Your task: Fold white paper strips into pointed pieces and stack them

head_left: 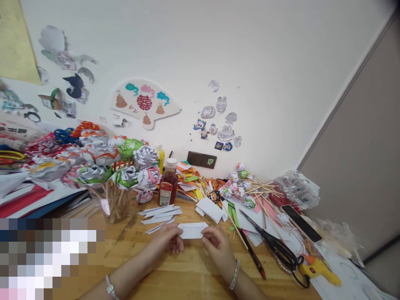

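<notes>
Judging from the head view, folding is seemingly part done: a white paper [191, 230] is pinched at its ends by the left hand [171, 238] and right hand [218, 243], over the table [187, 279], its upper corners slanted; towards the back edge, loose strips [162, 215] are left, apparently unused, while finished-looking paper flowers [146, 156] are massed towards the back left corner

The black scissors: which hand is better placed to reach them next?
Probably the right hand: the black scissors lie on its side, closer to it than to the left hand. Both hands hold the folded paper, so the right would need to let go first.
</notes>
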The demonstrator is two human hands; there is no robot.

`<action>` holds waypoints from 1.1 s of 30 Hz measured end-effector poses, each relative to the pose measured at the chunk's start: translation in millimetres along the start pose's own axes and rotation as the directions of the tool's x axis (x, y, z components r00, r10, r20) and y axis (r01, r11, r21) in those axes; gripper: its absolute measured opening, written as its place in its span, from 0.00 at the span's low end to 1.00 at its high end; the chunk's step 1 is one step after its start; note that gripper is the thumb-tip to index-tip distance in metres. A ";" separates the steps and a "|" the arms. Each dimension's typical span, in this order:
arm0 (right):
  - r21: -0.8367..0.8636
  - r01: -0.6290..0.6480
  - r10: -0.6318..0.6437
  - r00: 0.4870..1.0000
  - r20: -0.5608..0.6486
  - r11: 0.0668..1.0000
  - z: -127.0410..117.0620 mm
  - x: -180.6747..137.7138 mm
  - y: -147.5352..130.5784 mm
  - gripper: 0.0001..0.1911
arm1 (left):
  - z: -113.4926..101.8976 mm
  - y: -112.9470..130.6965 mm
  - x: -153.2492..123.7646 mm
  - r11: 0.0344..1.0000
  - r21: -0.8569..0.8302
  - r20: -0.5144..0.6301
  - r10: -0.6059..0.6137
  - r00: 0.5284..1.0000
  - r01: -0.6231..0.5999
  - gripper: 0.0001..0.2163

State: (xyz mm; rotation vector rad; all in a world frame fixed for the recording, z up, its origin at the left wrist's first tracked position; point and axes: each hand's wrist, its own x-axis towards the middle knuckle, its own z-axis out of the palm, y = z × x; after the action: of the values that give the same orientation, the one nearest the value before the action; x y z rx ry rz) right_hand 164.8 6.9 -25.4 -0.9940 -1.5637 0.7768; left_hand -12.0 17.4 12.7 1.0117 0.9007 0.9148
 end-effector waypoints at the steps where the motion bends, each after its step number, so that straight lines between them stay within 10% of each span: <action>1: -0.020 -0.005 0.005 1.000 -0.007 1.000 -0.3 0.0 0.3 0.06 | 0.2 0.1 -0.4 1.000 0.007 0.001 0.001 1.000 -0.001 0.07; 33: -0.195 0.180 -0.173 0.984 0.049 0.964 -3.6 2.2 -22.7 0.04 | -2.0 -1.0 0.5 0.989 0.119 0.208 0.065 0.976 -0.092 0.14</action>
State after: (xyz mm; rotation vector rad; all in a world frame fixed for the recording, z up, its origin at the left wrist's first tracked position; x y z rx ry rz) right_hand 163.6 -1.1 -3.8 -0.9728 -1.7566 0.5214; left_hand -13.5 18.1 11.1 1.2358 0.7579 0.8097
